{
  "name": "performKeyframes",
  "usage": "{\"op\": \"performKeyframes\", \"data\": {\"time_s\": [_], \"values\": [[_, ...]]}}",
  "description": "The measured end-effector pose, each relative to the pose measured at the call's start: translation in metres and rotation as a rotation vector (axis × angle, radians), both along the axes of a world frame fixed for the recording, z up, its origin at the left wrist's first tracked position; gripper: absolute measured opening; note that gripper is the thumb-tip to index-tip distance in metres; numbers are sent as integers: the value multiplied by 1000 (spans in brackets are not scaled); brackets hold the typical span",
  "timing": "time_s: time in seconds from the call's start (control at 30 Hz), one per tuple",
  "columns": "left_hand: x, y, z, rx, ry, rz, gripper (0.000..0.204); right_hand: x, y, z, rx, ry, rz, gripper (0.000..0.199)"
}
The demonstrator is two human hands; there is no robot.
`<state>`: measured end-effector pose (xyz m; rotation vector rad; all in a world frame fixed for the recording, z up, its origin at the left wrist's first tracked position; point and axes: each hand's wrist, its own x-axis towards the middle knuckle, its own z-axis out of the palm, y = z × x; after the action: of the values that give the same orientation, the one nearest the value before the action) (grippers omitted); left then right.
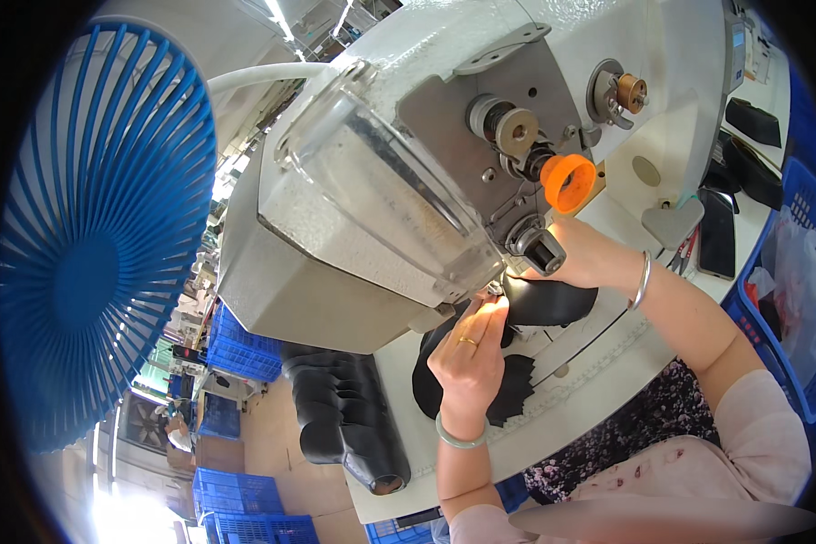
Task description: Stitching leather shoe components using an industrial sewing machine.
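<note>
A white sewing machine (pixel 335 245) fills the middle of the view, with a lit spot under its head at the needle area. A curved black leather-like piece (pixel 553 303) lies at that spot, and more black material with a jagged edge (pixel 514 385) spreads below it on the bed. My left hand (pixel 471 356) has its fingers pressed together on the work right by the presser foot. My right hand (pixel 582 256) grips the black piece's far edge; the machine's dark knob (pixel 542 249) partly hides its fingers. The exact stitching point is hidden.
A big blue fan (pixel 86 281) stands at the left. Black stacked pieces (pixel 340 408) hang over the table's left edge. On the right lie a phone (pixel 717 234), scissors (pixel 683 254), black parts (pixel 752 122) and a blue basket (pixel 798 363) holding plastic bags.
</note>
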<state>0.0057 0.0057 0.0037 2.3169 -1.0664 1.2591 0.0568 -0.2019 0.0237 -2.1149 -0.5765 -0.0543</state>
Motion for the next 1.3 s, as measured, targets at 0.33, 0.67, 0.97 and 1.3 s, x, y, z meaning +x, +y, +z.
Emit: {"op": "performKeyframes", "data": {"time_s": [0.33, 0.67, 0.97, 1.3], "values": [[-2, -8, -5, -159, 71, -46, 26, 4, -9, 4, 43, -84, -60, 44], [-1, -8, -1, -126, 55, -49, 25, -30, -2, -52, -110, -1095, -103, 41], [1, -8, -1, -68, 6, -47, 29, -22, 4, -48, 53, -1067, -108, 35], [3, -8, -2, -99, 10, -45, 31, -17, 7, -44, 99, -1035, -109, 38]]}}
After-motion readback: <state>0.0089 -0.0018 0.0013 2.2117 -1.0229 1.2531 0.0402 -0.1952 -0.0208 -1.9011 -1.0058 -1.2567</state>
